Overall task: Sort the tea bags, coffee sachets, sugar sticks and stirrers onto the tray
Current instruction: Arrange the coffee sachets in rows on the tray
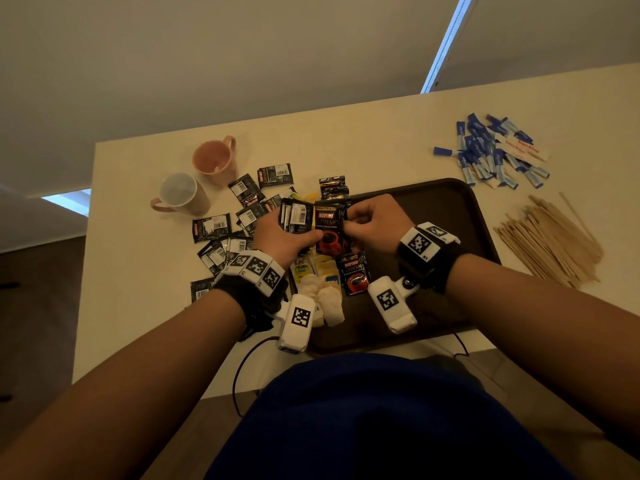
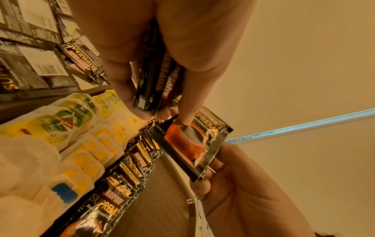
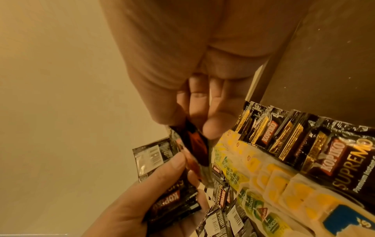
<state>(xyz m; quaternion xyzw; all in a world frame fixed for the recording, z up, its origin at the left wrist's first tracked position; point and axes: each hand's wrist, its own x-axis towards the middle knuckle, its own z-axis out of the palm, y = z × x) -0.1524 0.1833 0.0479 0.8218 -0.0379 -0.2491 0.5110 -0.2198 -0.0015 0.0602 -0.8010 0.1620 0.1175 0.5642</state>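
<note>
My left hand point(image 1: 282, 235) grips a stack of black coffee sachets point(image 1: 297, 215) over the tray's left edge. Its thumb point(image 2: 187, 110) presses on one more coffee sachet point(image 1: 329, 226), face up with a red cup printed on it. My right hand point(image 1: 363, 220) pinches that sachet's right edge point(image 3: 195, 144). On the dark brown tray point(image 1: 436, 202) a row of tea bags point(image 1: 323, 273) lies along the left side, and beside it a row of coffee sachets point(image 2: 131, 168). Loose coffee sachets point(image 1: 221, 233) are scattered on the table to the left.
Two mugs, one pink point(image 1: 214, 161) and one with a white inside point(image 1: 180, 192), stand at the back left. Blue sugar sticks point(image 1: 495, 150) lie in a heap at the back right. Wooden stirrers point(image 1: 550, 237) are piled to the right of the tray.
</note>
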